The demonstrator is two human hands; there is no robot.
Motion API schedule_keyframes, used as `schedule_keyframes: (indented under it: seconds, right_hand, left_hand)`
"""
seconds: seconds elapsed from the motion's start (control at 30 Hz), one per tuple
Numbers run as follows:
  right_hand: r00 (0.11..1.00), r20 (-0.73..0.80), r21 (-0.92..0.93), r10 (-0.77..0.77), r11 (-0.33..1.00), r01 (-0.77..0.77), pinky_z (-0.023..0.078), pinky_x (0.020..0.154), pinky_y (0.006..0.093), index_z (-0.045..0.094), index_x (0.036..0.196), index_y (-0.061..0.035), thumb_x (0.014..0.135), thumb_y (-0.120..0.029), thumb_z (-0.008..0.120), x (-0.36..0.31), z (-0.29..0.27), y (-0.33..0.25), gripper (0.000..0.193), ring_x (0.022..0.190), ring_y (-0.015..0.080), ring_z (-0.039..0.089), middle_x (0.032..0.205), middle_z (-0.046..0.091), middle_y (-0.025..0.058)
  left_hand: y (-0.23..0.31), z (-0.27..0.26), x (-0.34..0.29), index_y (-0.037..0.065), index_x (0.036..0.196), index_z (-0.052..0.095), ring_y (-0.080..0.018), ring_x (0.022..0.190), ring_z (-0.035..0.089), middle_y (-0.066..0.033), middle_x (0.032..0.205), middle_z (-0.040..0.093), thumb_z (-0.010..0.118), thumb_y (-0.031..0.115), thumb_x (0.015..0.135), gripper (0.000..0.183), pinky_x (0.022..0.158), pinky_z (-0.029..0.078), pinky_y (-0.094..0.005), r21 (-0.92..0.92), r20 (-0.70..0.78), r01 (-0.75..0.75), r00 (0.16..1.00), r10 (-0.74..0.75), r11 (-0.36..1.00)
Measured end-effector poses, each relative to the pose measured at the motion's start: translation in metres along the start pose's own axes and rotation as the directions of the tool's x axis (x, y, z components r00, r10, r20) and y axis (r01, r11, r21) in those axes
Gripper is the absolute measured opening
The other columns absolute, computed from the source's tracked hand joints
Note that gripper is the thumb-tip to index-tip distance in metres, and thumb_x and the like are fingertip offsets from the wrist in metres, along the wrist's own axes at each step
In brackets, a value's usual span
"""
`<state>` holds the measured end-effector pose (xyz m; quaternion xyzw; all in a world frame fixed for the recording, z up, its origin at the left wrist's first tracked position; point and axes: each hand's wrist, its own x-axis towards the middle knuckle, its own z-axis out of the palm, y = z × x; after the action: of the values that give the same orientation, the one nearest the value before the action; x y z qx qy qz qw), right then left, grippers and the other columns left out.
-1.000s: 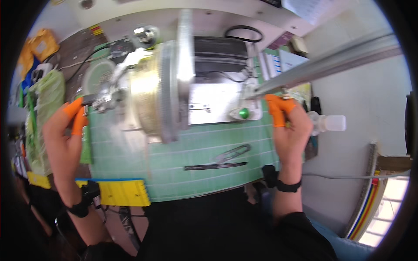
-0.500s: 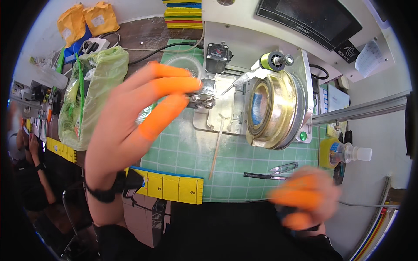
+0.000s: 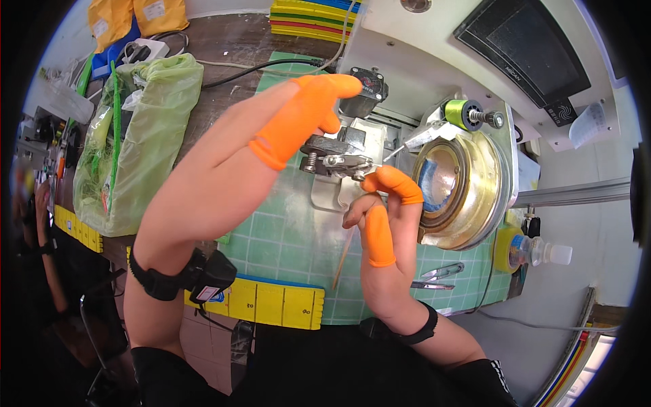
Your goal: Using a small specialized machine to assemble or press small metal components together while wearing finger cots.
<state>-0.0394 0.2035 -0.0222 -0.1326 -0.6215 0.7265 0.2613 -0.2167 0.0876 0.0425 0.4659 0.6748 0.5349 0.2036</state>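
Shows a smooth, pale grey wall (image 3: 583,234) at three o'clock and a dark brown, wood-like tabletop (image 3: 230,44) at eleven. Has pale pinkish floor tiles (image 3: 207,339) at seven. Catches bright light at four, on a whitish, line-crossed surface (image 3: 588,370) too cut off to identify.

Workshop: bench machine (image 3: 471,197), green cutting mat (image 3: 271,237)

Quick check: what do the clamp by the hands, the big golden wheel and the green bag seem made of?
Clamp: grey metal, likely steel; dull plates with bright glints and a coiled spring.
Golden wheel: probably polished brass, from its warm reflections, though a coating is possible.
Green bag: thin plastic film, apparently; translucent and crinkled.
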Motion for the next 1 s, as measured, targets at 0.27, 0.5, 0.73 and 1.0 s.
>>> schedule_keyframes:
  seconds: [0.27,0.5,0.73,1.0]
  right_hand:
    - [0.997,-0.069,-0.011,-0.044,0.999,0.044,0.043,0.089,0.0312,0.043,0.146,-0.0046,0.11,-0.01,0.049,0.021,0.008,0.009,0.037,0.098,0.0115,0.049,0.126,0.051,0.0042]
    - [0.985,-0.167,0.171,0.042,0.985,-0.013,0.041,0.081,0.0245,0.051,0.122,-0.0059,0.112,-0.01,0.046,0.025,0.017,0.01,0.012,0.089,0.0081,0.047,0.103,0.052,0.0018]
    - [0.978,-0.114,0.373,0.174,0.92,-0.12,0.044,0.084,0.0294,0.055,0.129,-0.0093,0.112,-0.016,0.048,0.038,0.013,0.019,0.02,0.09,0.0096,0.05,0.109,0.057,-0.0001]
    - [0.965,-0.085,0.423,0.249,0.886,-0.192,0.043,0.075,0.0246,0.05,0.14,-0.0114,0.11,-0.014,0.047,0.041,0.008,0.016,0.03,0.081,0.0057,0.046,0.105,0.056,-0.0043]
  left_hand:
    - [0.03,-0.003,0.021,0.001,0.14,0.061,-0.0164,0.114,0.061,-0.008,0.123,0.068,0.041,0.037,0.113,0.049,0.102,0.045,-0.0309,0.228,-0.042,-0.153,0.985,0.166,0.962]
    - [0.029,0.032,0.07,-0.005,0.104,0.065,-0.0291,0.082,0.063,-0.0159,0.087,0.067,0.048,0.041,0.107,0.049,0.075,0.051,-0.0381,-0.066,0.153,-0.14,0.977,0.149,0.988]
    - [0.007,-0.012,0.07,0.003,0.128,0.07,-0.0284,0.113,0.069,-0.0132,0.122,0.073,0.066,0.007,0.094,0.035,0.1,0.053,-0.0376,0.096,0.265,-0.231,0.943,0.199,0.968]
    - [-0.011,-0.015,0.071,0.002,0.093,0.074,-0.0304,0.101,0.067,-0.0136,0.107,0.071,0.076,0.005,0.084,0.01,0.087,0.053,-0.0387,0.194,0.358,-0.481,0.846,0.395,0.855]
